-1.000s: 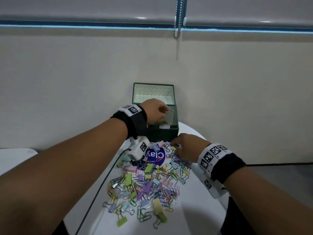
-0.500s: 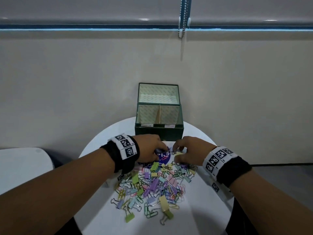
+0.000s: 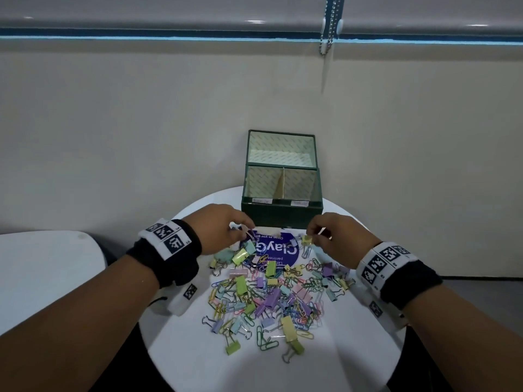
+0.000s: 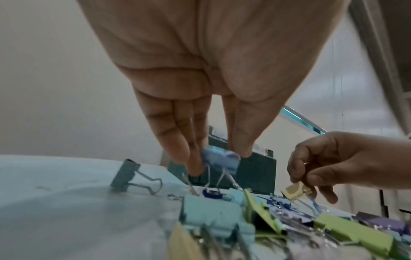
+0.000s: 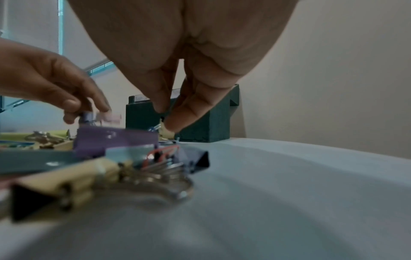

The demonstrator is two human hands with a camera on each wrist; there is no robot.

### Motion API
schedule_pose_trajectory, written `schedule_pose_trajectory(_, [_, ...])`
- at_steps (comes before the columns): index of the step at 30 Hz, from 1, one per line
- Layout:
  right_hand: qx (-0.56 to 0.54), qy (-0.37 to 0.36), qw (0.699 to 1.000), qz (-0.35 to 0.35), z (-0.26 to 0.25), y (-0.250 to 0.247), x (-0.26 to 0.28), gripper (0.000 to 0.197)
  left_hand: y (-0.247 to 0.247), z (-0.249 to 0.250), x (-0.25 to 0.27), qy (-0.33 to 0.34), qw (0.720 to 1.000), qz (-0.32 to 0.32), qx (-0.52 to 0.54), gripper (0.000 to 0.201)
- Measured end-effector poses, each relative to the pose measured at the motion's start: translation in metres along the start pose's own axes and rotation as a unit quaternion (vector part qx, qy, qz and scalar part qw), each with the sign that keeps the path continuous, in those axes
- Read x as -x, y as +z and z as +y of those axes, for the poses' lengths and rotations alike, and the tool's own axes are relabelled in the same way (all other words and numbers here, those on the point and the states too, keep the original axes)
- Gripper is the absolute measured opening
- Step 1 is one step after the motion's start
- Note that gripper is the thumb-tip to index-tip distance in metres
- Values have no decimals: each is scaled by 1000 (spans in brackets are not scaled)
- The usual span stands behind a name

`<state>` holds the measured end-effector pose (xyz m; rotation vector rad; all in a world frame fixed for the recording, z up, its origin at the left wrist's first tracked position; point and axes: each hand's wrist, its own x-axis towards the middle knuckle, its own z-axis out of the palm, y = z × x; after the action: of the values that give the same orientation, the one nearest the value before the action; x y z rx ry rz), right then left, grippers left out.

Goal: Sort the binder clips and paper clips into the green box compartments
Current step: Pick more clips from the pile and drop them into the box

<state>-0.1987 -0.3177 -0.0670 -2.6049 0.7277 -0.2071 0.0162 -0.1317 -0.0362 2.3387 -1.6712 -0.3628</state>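
A pile of pastel binder clips and paper clips (image 3: pixel 266 295) lies on the round white table (image 3: pixel 198 363). The green box (image 3: pixel 281 213) stands open at the far edge, with two front compartments and one behind. My left hand (image 3: pixel 226 230) pinches a small light-blue binder clip (image 4: pixel 220 158) just above the pile's far left. My right hand (image 3: pixel 336 239) pinches a small pale-yellow binder clip (image 3: pixel 306 239) at the pile's far right, seen also as the yellow clip (image 4: pixel 294 190) in the left wrist view. Both hands hover just in front of the box.
A round blue sticker (image 3: pixel 268 250) lies under the far clips. A second white table (image 3: pixel 42 273) sits to the left. The wall rises right behind the box, and a blind's bead chain (image 3: pixel 328 26) hangs above.
My left hand came back from over the box to the pile and pinched a blue clip. My right hand lifted a yellow clip; the two hands have moved apart.
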Motion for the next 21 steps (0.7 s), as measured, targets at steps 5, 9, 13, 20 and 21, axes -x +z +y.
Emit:
schedule_pose_trajectory(5, [18, 20, 1000, 11, 0, -1, 3, 26, 3, -1, 7, 3, 999, -12, -37, 25])
schedule_pose_trajectory(9, [69, 40, 996, -30, -3, -2, 5, 10, 8, 3, 11, 35, 998, -1, -61, 14])
schedule_pose_trajectory(13, [59, 46, 991, -107, -9, -1, 7, 11, 8, 1, 7, 31, 996, 35, -71, 13])
schedule_pose_trajectory(20, [38, -3, 997, -74, -7, 6, 7, 21, -14, -15, 9, -47, 993, 75, -79, 17])
schedule_pose_trajectory(21, [29, -12, 998, -49, -6, 6, 6, 20, -14, -18, 9, -55, 993, 53, -88, 18])
